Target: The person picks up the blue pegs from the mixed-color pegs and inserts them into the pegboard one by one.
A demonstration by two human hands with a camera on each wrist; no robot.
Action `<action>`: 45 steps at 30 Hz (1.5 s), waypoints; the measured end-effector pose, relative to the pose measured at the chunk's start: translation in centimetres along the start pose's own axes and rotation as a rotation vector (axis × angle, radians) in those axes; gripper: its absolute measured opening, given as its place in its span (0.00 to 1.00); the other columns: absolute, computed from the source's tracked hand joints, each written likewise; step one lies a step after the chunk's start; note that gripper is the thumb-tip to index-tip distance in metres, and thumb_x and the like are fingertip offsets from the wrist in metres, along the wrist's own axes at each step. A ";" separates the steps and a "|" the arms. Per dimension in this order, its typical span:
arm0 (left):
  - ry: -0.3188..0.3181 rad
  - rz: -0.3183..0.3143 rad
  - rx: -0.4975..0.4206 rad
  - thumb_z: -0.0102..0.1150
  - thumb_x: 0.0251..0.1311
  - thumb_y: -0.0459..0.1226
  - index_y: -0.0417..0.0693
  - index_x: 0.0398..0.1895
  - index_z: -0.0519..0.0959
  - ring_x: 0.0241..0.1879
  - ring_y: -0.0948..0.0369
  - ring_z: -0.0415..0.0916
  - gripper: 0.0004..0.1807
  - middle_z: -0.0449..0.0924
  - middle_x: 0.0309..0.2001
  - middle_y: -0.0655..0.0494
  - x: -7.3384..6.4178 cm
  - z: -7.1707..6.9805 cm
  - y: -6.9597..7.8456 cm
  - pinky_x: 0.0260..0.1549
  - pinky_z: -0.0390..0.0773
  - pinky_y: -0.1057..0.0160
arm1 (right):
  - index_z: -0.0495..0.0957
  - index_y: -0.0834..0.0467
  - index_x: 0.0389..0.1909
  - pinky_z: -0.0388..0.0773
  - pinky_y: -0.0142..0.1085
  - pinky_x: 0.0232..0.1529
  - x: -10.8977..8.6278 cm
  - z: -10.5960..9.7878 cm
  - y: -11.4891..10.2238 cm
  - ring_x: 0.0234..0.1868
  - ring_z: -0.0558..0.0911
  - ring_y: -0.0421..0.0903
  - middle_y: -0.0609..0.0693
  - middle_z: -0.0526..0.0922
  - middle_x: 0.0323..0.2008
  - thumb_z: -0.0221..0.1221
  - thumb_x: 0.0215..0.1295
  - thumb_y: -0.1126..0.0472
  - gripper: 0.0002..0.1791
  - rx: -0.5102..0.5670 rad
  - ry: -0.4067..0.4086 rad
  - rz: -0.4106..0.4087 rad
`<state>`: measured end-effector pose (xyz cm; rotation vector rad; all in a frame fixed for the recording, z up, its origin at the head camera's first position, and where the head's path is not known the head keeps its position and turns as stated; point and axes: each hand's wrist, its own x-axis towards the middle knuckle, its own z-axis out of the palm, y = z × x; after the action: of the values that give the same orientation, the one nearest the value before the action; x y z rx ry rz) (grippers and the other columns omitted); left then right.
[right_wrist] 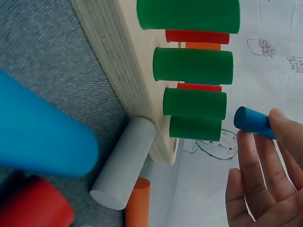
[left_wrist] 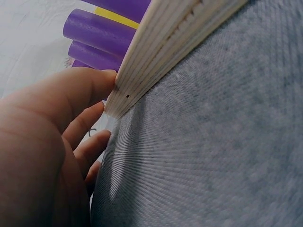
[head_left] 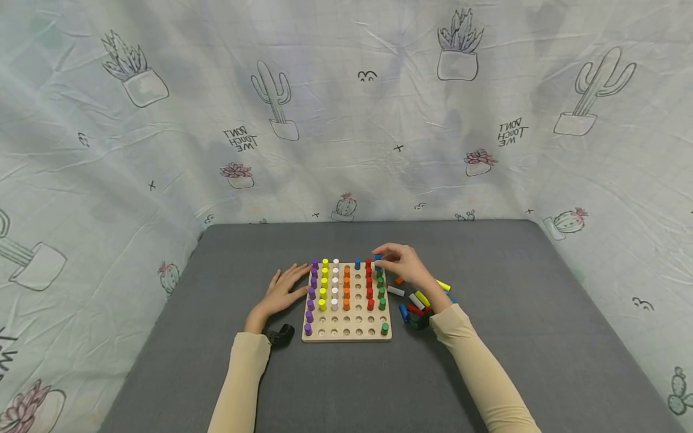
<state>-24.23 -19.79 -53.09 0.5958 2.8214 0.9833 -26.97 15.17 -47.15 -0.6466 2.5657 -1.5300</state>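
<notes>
A wooden pegboard (head_left: 341, 326) lies on the table, with columns of purple, yellow, white, orange, red and green pegs standing in it. My right hand (head_left: 403, 264) pinches a blue peg (right_wrist: 253, 122) between thumb and fingers, above the board's far right corner. In the right wrist view the held peg is apart from the nearest green peg (right_wrist: 195, 128). Another blue peg (head_left: 357, 264) stands in the far row. My left hand (head_left: 283, 293) rests at the board's left side, its thumb touching the edge beside the purple pegs (left_wrist: 99, 30).
Loose pegs lie right of the board, partly under the right forearm: a grey-white peg (right_wrist: 124, 165), an orange peg (right_wrist: 137, 203), a red peg (right_wrist: 38, 203), a blue peg (right_wrist: 42, 127) and a yellow peg (head_left: 421, 298). The grey table (head_left: 346, 385) meets a cactus-print cloth (head_left: 346, 132) behind.
</notes>
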 end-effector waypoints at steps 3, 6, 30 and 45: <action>0.000 -0.003 0.000 0.49 0.64 0.52 0.58 0.71 0.57 0.72 0.51 0.41 0.33 0.53 0.71 0.51 0.0 0.0 -0.1 0.67 0.29 0.44 | 0.79 0.53 0.48 0.80 0.38 0.39 0.3 0.2 -0.1 0.41 0.82 0.45 0.51 0.81 0.47 0.61 0.61 0.56 0.15 -0.015 0.000 -0.015; 0.001 -0.004 0.004 0.48 0.64 0.53 0.58 0.71 0.57 0.72 0.51 0.41 0.33 0.53 0.71 0.52 0.0 0.1 -0.2 0.67 0.29 0.44 | 0.79 0.54 0.48 0.80 0.39 0.40 0.4 0.4 -0.3 0.42 0.82 0.46 0.51 0.81 0.47 0.61 0.61 0.56 0.15 -0.017 -0.006 -0.026; 0.000 -0.019 0.002 0.48 0.64 0.54 0.59 0.71 0.57 0.72 0.52 0.41 0.33 0.53 0.71 0.53 0.2 0.0 -0.3 0.68 0.28 0.45 | 0.79 0.57 0.47 0.79 0.42 0.43 1.8 3.0 -1.1 0.43 0.82 0.48 0.54 0.82 0.45 0.60 0.61 0.60 0.13 -0.048 -0.036 -0.064; 0.015 0.030 -0.015 0.48 0.65 0.52 0.58 0.71 0.57 0.72 0.51 0.41 0.32 0.53 0.71 0.53 0.1 0.0 -0.3 0.67 0.29 0.44 | 0.81 0.53 0.43 0.64 0.32 0.16 1.9 4.4 -0.8 0.16 0.68 0.44 0.45 0.77 0.27 0.62 0.60 0.60 0.10 -0.196 -0.005 -0.044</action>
<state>-24.39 -19.98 -53.32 0.6332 2.8236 1.0176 -27.18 10.48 -48.37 -0.7293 2.7375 -1.2965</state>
